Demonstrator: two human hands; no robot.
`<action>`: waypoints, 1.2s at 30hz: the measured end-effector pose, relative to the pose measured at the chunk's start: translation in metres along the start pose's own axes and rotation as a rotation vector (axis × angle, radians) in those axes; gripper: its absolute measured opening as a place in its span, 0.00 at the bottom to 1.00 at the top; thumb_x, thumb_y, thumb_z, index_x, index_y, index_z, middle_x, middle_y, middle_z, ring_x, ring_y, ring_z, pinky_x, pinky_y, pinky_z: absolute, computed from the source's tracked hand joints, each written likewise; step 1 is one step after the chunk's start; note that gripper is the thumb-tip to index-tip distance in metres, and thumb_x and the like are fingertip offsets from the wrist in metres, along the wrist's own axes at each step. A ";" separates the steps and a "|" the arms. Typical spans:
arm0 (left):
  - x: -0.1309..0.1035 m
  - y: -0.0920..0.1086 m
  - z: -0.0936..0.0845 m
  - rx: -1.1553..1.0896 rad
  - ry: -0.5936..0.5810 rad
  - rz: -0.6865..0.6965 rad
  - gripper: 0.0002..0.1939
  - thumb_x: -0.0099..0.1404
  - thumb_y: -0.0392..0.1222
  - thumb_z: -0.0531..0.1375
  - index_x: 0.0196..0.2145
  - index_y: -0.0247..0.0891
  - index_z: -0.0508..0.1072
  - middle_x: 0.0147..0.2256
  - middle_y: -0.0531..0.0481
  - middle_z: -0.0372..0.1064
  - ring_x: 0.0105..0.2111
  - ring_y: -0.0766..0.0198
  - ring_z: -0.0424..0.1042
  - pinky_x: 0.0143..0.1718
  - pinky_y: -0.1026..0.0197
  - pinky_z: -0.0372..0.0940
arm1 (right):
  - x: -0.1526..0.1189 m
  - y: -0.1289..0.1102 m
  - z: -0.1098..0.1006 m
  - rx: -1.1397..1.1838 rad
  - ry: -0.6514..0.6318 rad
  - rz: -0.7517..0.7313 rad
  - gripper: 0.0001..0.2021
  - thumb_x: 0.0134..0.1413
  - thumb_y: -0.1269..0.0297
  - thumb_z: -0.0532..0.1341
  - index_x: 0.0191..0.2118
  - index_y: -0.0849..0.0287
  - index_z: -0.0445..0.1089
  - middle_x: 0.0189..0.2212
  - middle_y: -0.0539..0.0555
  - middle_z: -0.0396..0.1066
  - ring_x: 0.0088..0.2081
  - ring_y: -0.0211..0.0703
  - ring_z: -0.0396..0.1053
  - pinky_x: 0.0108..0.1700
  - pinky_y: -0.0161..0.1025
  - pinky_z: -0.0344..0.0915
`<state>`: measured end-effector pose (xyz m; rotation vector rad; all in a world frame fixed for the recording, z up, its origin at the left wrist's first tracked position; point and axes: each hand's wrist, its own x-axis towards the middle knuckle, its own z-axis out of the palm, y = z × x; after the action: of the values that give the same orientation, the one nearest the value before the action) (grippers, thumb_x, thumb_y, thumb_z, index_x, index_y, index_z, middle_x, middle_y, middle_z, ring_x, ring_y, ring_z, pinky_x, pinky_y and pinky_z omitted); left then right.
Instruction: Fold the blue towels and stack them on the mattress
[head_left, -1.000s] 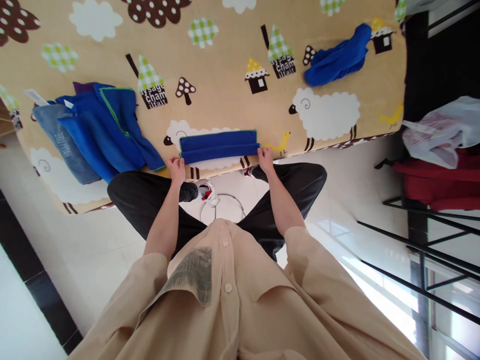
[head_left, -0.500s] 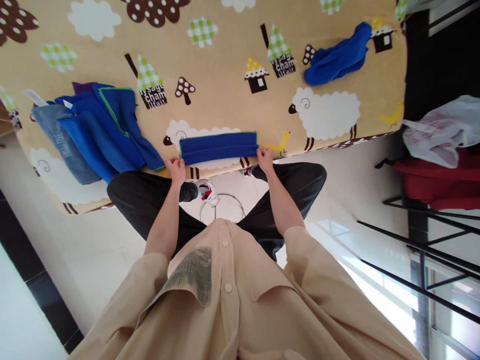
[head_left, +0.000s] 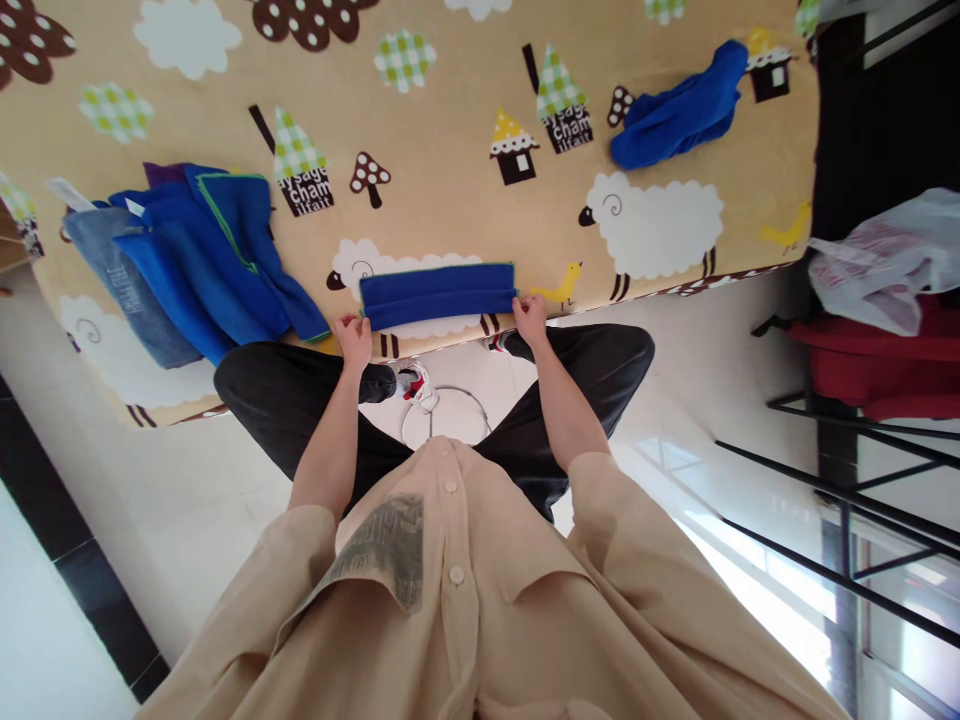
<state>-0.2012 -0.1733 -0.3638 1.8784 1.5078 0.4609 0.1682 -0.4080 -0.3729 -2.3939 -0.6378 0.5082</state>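
Note:
A blue cloth (head_left: 439, 292) with green edging lies folded into a long narrow strip near the front edge of the table. My left hand (head_left: 353, 338) pinches its near left corner, and my right hand (head_left: 530, 318) pinches its near right corner. Left of my left hand lies a loose pile of blue cloths (head_left: 202, 250), with a grey-blue cloth (head_left: 150, 290) beside it and a bit of purple showing at the back. Farther off to the right, another blue cloth (head_left: 679, 110) sits crumpled by itself.
A tan tablecloth (head_left: 442, 180) printed with sheep, houses and mushrooms covers the table. On the right, a white plastic bag (head_left: 889, 255) rests over dark red fabric (head_left: 877, 370), near a black metal rack (head_left: 832, 480). My knees are against the table's front edge.
Both hands keep their pinch on the folded cloth's near corners, and the cloth stays in place. The view has shifted very slightly.

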 end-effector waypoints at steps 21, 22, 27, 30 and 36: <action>-0.012 0.025 -0.014 0.023 -0.048 0.135 0.14 0.68 0.36 0.61 0.51 0.38 0.76 0.55 0.36 0.66 0.61 0.47 0.67 0.69 0.45 0.61 | -0.018 -0.026 -0.016 -0.102 -0.032 -0.180 0.12 0.67 0.67 0.58 0.51 0.58 0.76 0.54 0.65 0.67 0.58 0.58 0.66 0.66 0.59 0.63; -0.012 0.026 -0.014 0.023 -0.053 0.149 0.15 0.69 0.35 0.61 0.52 0.39 0.77 0.55 0.37 0.67 0.60 0.48 0.68 0.69 0.47 0.62 | -0.018 -0.025 -0.016 -0.106 -0.033 -0.181 0.13 0.66 0.67 0.58 0.51 0.58 0.77 0.53 0.65 0.68 0.58 0.58 0.66 0.67 0.58 0.63; -0.012 0.023 -0.013 0.024 -0.057 0.142 0.19 0.71 0.37 0.60 0.57 0.40 0.79 0.54 0.38 0.68 0.59 0.49 0.69 0.68 0.47 0.63 | -0.018 -0.023 -0.015 -0.114 -0.033 -0.193 0.15 0.66 0.68 0.59 0.53 0.58 0.77 0.52 0.63 0.69 0.56 0.55 0.68 0.65 0.55 0.66; -0.012 0.021 -0.011 0.016 -0.075 0.114 0.20 0.71 0.42 0.61 0.59 0.39 0.78 0.55 0.37 0.68 0.61 0.47 0.67 0.70 0.45 0.60 | -0.019 -0.023 -0.016 -0.085 -0.041 -0.208 0.16 0.63 0.67 0.62 0.56 0.58 0.76 0.52 0.63 0.70 0.56 0.54 0.68 0.65 0.54 0.67; -0.012 0.022 -0.010 0.052 -0.127 0.147 0.35 0.59 0.47 0.74 0.63 0.38 0.76 0.58 0.36 0.64 0.64 0.41 0.63 0.71 0.43 0.57 | -0.022 -0.024 -0.020 -0.085 -0.087 -0.229 0.27 0.53 0.62 0.72 0.59 0.57 0.73 0.56 0.63 0.68 0.58 0.57 0.67 0.66 0.58 0.66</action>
<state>-0.1951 -0.1843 -0.3396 2.0285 1.3164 0.3639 0.1523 -0.4121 -0.3384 -2.3468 -0.9763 0.4971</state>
